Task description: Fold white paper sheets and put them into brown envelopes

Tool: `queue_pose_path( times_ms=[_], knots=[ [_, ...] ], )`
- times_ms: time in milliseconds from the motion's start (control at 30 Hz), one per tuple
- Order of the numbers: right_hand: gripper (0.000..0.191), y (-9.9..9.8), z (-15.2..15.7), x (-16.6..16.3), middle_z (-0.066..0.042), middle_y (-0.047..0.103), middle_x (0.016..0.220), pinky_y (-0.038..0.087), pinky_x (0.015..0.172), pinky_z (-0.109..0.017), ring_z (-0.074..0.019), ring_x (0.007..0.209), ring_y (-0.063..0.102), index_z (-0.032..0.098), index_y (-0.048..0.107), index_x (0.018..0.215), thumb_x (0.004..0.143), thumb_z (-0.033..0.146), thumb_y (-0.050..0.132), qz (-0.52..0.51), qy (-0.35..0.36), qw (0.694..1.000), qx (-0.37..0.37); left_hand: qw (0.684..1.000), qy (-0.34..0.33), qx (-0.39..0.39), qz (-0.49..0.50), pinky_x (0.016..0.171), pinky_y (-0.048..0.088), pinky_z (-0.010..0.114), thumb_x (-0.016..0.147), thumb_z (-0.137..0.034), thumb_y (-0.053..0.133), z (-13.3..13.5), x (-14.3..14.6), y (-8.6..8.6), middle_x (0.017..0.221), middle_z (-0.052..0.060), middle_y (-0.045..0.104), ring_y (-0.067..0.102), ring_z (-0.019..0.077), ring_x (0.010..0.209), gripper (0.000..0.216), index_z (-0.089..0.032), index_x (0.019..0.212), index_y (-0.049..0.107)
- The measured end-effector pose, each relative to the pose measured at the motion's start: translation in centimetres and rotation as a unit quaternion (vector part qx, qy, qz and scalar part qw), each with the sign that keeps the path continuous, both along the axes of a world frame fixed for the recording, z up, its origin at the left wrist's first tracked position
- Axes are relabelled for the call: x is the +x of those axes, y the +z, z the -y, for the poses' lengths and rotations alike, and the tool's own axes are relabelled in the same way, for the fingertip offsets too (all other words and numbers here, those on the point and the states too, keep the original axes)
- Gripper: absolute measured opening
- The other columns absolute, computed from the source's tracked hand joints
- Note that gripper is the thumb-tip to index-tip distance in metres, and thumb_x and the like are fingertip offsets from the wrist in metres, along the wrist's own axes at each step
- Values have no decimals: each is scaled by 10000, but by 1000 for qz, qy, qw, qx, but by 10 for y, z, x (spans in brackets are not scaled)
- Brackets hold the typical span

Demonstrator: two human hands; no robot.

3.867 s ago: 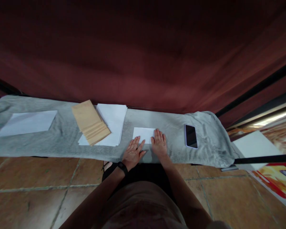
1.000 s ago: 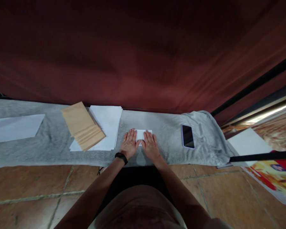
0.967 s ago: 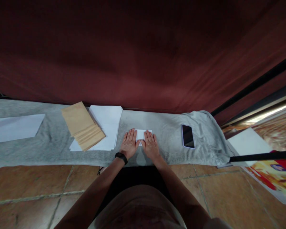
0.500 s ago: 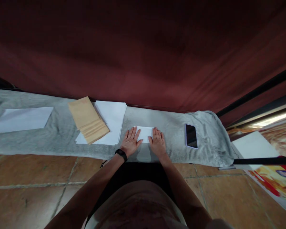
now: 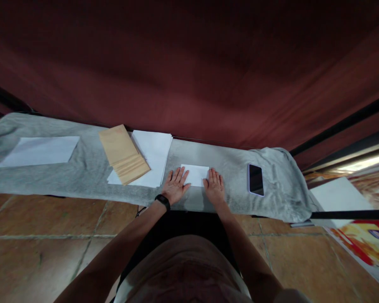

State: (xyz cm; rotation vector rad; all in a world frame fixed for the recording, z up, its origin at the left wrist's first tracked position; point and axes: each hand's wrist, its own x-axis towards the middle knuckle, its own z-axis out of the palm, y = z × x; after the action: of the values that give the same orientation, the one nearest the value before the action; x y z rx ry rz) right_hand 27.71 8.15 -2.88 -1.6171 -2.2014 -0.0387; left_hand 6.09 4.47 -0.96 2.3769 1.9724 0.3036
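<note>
Resting palm-down with its fingers spread, the left hand (image 5: pixel 175 185) touches the left edge of a small white paper (image 5: pixel 196 176), which lies flat on the grey-draped bench (image 5: pixel 205 152) directly in front of the person. The right hand (image 5: pixel 214 187) lies palm-down at the paper's right edge, fingers straight and closer together, thumb apart. A black wristband (image 5: pixel 163 202) circles the left wrist. Near the left hand is a stack of white sheets (image 5: pixel 156 153), partly covered by slanting brown paper (image 5: pixel 121 151); farther left lies a larger white paper (image 5: pixel 41 151). Well apart from the right hand, toward the bench's right end, a phone (image 5: pixel 256 179) lies with its dark screen up.
</note>
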Motion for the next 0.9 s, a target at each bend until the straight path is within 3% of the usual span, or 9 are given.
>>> queue_pose_path(
  times_ms=[100, 300, 533, 767, 900],
  knots=[
    [572, 5, 5, -8, -202, 379, 1602, 287, 1196, -519, -313, 1476, 368, 47, 332, 1566, 1057, 307, 328, 3, -3, 1000, -3, 1000, -1, 0, 1, 1250, 172, 550, 1029, -481, 339, 0, 0, 0, 1648, 123, 305, 252, 306, 1539, 621, -184, 1573, 362],
    [526, 7, 23, -26, -142, 413, 1598, 299, 1204, -486, -272, 1467, 395, 125, 412, 1540, 1058, 335, 381, 23, 96, 994, -38, 1000, -2, 2, -11, 1250, 172, 547, 1029, -481, 337, 0, 2, 2, 1650, 121, 306, 262, 314, 1535, 612, -183, 1562, 384],
    [579, 5, 22, -10, -171, 444, 1571, 311, 1199, -476, -285, 1447, 417, 72, 390, 1543, 1045, 366, 421, 22, 63, 998, -19, 999, -29, -22, -26, 1235, 234, 541, 1030, -460, 356, -3, -7, 1, 1621, 148, 361, 288, 319, 1525, 605, -141, 1543, 399],
    [591, 3, 22, -4, -180, 462, 1557, 313, 1196, -475, -290, 1442, 423, 58, 382, 1545, 1047, 374, 415, 20, 53, 998, -10, 994, -61, -65, -61, 1219, 305, 478, 1014, -234, 364, -2, -16, 1, 1584, 190, 419, 362, 280, 1496, 494, -115, 1483, 463],
    [589, 2, 22, -5, -174, 457, 1561, 314, 1197, -481, -297, 1444, 424, 70, 388, 1545, 1041, 374, 424, 11, 50, 999, -11, 990, -73, -80, -90, 1208, 323, 462, 940, -58, 344, 1, -12, 5, 1570, 181, 445, 379, 260, 1488, 541, -141, 1455, 487]
  ],
)
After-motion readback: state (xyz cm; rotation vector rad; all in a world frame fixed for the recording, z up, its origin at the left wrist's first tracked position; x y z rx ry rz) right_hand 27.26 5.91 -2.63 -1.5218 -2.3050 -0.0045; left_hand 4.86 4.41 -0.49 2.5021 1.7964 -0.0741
